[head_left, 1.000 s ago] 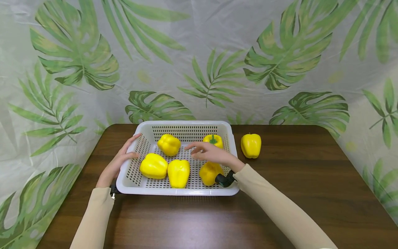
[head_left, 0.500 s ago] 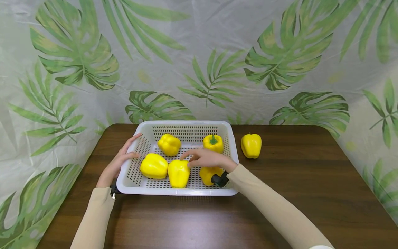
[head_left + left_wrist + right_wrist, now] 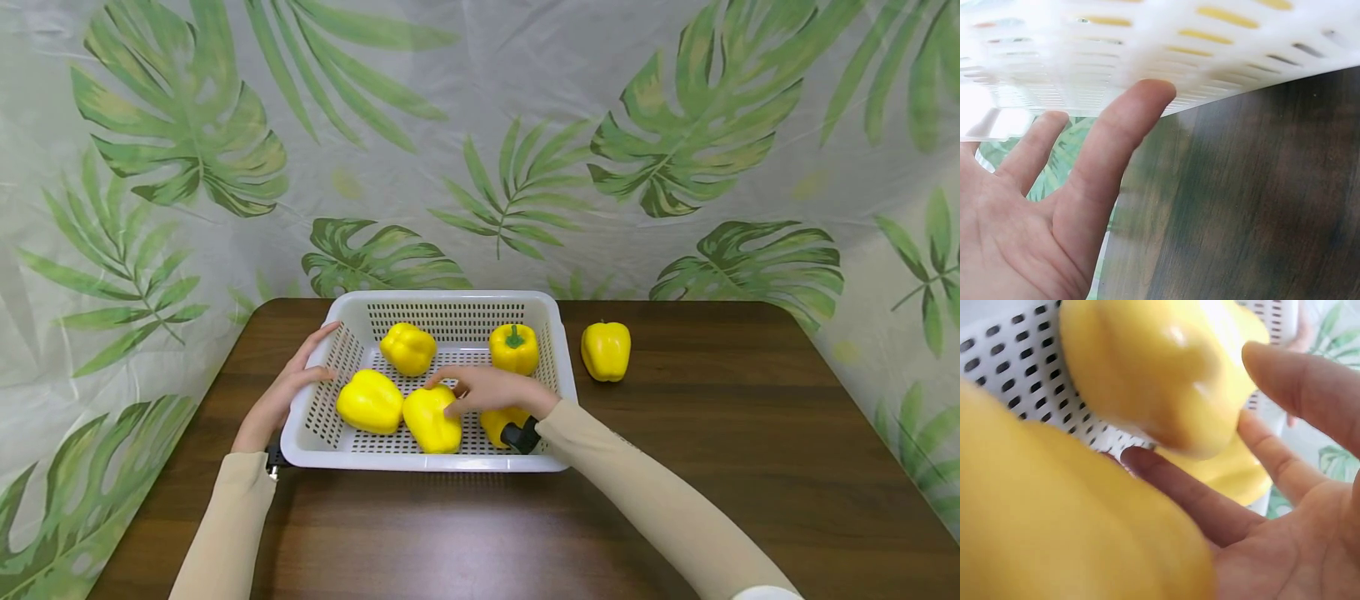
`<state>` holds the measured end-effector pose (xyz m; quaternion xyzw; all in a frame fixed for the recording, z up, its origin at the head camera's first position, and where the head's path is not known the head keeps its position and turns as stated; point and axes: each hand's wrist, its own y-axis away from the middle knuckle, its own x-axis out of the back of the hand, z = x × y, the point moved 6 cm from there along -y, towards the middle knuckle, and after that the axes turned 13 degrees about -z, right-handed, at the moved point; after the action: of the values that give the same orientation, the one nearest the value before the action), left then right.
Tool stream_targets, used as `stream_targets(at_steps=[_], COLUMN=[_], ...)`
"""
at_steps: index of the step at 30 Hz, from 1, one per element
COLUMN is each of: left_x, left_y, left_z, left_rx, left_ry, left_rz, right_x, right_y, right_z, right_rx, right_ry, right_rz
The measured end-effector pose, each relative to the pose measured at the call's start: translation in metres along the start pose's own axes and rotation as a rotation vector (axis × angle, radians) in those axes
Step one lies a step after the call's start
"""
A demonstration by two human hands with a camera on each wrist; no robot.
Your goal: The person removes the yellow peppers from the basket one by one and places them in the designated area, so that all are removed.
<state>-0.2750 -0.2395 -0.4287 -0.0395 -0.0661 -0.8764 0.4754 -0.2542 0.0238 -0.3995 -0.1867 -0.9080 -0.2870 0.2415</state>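
A white perforated plastic basket [image 3: 360, 461] holds several yellow bell peppers. My right hand [image 3: 495, 388] reaches over its right side, with thumb and fingers around the upper end of a yellow bell pepper [image 3: 431, 427] in the front middle. In the right wrist view, the thumb and a fingertip meet the skin of this pepper [image 3: 1154, 369]. At the basket's left end, my left hand [image 3: 281, 396] rests its spread fingers on the outer wall. The left wrist view shows that hand's thumb [image 3: 1116, 137] straight against the slotted wall.
In the basket, one pepper [image 3: 370, 402] lies left of the held one, others [image 3: 408, 348] behind, and one [image 3: 495, 423] is partly hidden beneath my right wrist. Outside, a single pepper [image 3: 606, 352] stands on the brown wooden table [image 3: 720, 400]. A leaf-print cloth [image 3: 517, 100] hangs behind.
My right hand has moved left and toward the front, from above the basket's middle onto the front middle pepper, which has tilted. The left hand has stayed at the basket wall.
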Motion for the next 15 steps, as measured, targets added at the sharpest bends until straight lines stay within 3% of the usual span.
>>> stream_targets(at_steps=[8, 15], left_x=[-0.0008, -0.0008], left_y=[0.0, -0.0005], left_z=[-0.0001, -0.0004], left_rx=[-0.002, -0.006], left_ry=[0.02, 0.033], left_rz=[-0.004, -0.01], right_x=[-0.0055, -0.0042], right_y=[-0.0054, -0.005], right_z=[-0.0001, -0.0023], right_rx=[-0.027, 0.004], right_ry=[0.047, 0.052], right_rz=[-0.018, 0.003])
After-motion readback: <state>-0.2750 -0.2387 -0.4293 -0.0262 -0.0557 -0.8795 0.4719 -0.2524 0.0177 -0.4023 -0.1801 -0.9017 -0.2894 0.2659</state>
